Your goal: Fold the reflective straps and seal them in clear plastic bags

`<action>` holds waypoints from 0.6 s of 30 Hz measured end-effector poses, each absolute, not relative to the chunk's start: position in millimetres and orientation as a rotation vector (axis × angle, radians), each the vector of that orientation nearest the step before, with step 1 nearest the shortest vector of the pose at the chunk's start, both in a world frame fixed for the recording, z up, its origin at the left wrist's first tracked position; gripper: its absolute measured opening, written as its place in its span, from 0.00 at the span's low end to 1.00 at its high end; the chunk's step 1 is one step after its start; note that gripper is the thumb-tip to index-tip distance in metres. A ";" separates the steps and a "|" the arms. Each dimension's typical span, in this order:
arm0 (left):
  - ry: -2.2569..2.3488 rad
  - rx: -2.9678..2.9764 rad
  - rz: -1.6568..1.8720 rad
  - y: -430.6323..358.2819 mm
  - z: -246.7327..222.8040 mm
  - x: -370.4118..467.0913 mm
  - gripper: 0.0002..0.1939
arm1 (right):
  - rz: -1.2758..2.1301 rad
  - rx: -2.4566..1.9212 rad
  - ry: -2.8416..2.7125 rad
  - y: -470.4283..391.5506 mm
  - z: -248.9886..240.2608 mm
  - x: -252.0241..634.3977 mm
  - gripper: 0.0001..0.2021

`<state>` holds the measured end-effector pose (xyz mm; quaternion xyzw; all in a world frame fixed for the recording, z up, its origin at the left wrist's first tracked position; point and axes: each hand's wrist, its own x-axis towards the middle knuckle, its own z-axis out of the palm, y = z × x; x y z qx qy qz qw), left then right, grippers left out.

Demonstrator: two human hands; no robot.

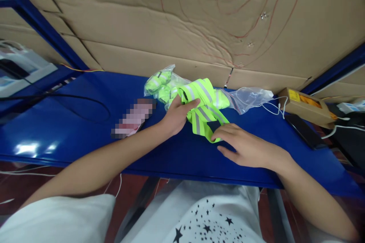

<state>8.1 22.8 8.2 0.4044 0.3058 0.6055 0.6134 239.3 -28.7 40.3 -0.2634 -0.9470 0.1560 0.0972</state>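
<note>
Your left hand (177,117) clamps the neon-green, grey-striped fabric strap (196,123) over the blue metal table (185,159); your right hand (245,146), thumb parted, meets its lower loop; working that loop seems in hand, calling for a steady left grip

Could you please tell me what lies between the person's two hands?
Between the left hand and right hand, the head view shows loops of neon reflective strap.
</note>
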 end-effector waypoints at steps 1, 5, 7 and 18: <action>0.711 0.917 1.401 24.6 9.3 6.8 0.23 | 0.397 -0.769 -2.790 -27.4 40.0 240.7 0.11; 0.763 0.861 1.415 28.9 14.2 2.5 0.23 | -0.083 -0.696 -2.710 -18.3 40.3 248.0 0.14; 0.776 0.838 1.410 30.0 14.9 1.2 0.24 | -0.318 -0.709 -2.690 -13.5 41.7 252.1 0.13; 0.791 0.804 1.419 31.5 17.7 -2.1 0.24 | -0.937 -0.661 -2.421 -11.2 56.5 263.1 0.08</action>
